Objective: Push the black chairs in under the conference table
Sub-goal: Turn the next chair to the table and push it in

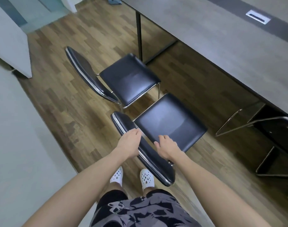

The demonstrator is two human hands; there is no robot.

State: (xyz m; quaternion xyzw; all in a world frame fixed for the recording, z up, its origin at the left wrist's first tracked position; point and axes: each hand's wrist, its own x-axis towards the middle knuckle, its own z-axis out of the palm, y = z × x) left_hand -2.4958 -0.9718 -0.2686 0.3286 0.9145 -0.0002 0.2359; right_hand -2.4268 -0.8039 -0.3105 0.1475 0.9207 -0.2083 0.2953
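Note:
Two black chairs with chrome frames stand on the wood floor, clear of the grey conference table [221,46]. The near chair [171,123] faces the table, its backrest [156,161] towards me. My left hand [129,141] grips the backrest's top edge, fingers curled over it. My right hand [167,147] holds the same backrest a little further right, fingers curled over its front. The far chair [128,79] stands to the upper left, its seat near a black table leg [139,31]. A third chair [270,128] sits pushed under the table at the right.
A white wall and a cabinet corner [12,51] border the floor on the left. The table top carries a silver cable hatch [258,16]. My feet in white perforated shoes [131,177] stand just behind the near chair.

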